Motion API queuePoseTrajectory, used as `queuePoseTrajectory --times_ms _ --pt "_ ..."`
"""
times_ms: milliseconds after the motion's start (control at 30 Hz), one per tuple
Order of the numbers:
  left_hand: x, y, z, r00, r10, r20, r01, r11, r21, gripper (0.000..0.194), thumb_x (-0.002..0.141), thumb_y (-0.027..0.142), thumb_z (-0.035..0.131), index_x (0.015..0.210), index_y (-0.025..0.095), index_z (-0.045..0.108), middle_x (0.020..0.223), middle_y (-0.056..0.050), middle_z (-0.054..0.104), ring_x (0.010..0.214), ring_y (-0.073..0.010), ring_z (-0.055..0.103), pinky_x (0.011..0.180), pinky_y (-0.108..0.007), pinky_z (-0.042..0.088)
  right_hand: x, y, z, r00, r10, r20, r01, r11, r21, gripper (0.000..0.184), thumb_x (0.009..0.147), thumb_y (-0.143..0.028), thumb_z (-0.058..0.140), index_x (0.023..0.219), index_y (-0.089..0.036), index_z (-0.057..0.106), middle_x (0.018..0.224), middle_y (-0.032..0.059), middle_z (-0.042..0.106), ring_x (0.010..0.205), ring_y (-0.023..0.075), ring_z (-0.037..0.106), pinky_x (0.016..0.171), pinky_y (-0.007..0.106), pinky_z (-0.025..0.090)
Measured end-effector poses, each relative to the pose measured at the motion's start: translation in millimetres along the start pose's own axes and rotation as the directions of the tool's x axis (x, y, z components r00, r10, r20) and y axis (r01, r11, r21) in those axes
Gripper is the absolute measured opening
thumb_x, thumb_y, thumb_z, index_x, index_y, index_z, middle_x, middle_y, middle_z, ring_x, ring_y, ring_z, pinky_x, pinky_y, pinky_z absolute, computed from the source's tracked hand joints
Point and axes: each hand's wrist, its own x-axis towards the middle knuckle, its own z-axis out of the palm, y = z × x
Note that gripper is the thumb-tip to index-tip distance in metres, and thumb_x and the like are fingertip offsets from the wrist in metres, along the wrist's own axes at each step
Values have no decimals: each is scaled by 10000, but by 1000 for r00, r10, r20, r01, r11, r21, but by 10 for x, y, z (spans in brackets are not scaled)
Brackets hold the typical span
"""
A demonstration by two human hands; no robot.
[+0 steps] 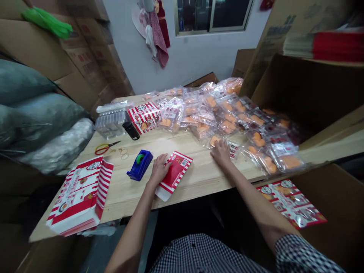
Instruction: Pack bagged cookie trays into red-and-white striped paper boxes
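My left hand is closed on the left edge of a flat red-and-white striped carton, which lies on the table with a white flap toward me. My right hand is at a clear plastic packet with an orange piece and a printed card inside. Its fingers curl over the packet's near side, and the fingertips are partly hidden. Left of my left hand stands a blue tape dispenser with a green core. A large pile of similar clear packets spreads behind and to the right of my right hand.
On the left lie a stack of flat cartons, scissors, a black cylinder and clear plastic containers. A striped carton stands behind. An open cardboard box sits below the table's right edge, with packaged goods.
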Motion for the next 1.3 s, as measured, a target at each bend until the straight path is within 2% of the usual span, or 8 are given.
queuePoseTrajectory --times_ms 400,533,633,767,867,967,1067,1300 --pt "-597 542 187 973 204 -103 -205 979 5 421 961 282 548 1379 234 537 1473 -118 512 1401 -271 439 1175 -504 350 30 -103 -298 984 128 -120 -115 987 109 265 934 -259 502 840 -123 709 863 155 729 886 269 671 819 366 465" --pt "-782 965 331 949 316 19 -315 948 -30 911 854 407 715 1583 259 190 1655 -132 222 1548 -321 115 1226 -563 228 -292 -396 -518 964 109 -241 -17 935 355 343 945 -420 483 866 -147 674 811 74 708 774 203 670 717 303 520" --pt "-873 1192 424 913 405 40 -407 911 60 1233 732 470 817 1604 215 -16 1678 -171 60 1540 -377 -51 1220 -638 150 -626 -705 -563 959 135 -249 42 802 596 346 925 -481 517 776 -178 588 701 -3 636 631 136 620 640 266 548" --pt "-936 1214 332 859 502 -95 -488 861 142 795 947 239 572 1604 229 124 1639 -129 273 1535 -288 182 1237 -529 258 -1043 -1155 -551 989 144 -20 -30 334 942 319 785 -417 761 705 -190 553 656 -61 581 596 96 594 658 265 579" --pt "-1076 1058 37 860 436 -266 -444 895 32 592 992 153 433 1561 255 307 1542 -97 466 1421 -226 450 1175 -413 408 -1151 -1399 -612 991 -88 102 -71 303 950 215 829 -394 750 823 -200 659 962 10 705 877 158 694 859 355 592" --pt "-1333 835 -373 890 99 -446 -199 963 -183 431 977 226 512 1406 219 557 1371 -103 640 1234 -243 633 1057 -371 515 -1020 -1521 -634 836 -498 230 4 425 905 312 848 -383 744 1128 -255 693 1354 69 628 1270 248 587 1106 458 447" --pt "-1632 564 -758 757 -336 -561 71 895 -441 315 890 330 670 1149 158 722 1115 -103 757 1039 -261 716 926 -362 577 -786 -1600 -427 555 -711 432 301 655 693 778 757 -343 827 1455 -323 486 1613 77 354 1522 305 230 1226 539 197" --pt "-2244 150 -1018 582 -746 -323 176 503 -846 433 700 351 836 1058 136 724 1038 -87 758 925 -257 735 792 -345 606 -576 -1833 522 206 -474 856 837 539 97 1365 525 -180 920 1606 -287 93 1683 131 -10 1510 443 -132 1135 707 -104"
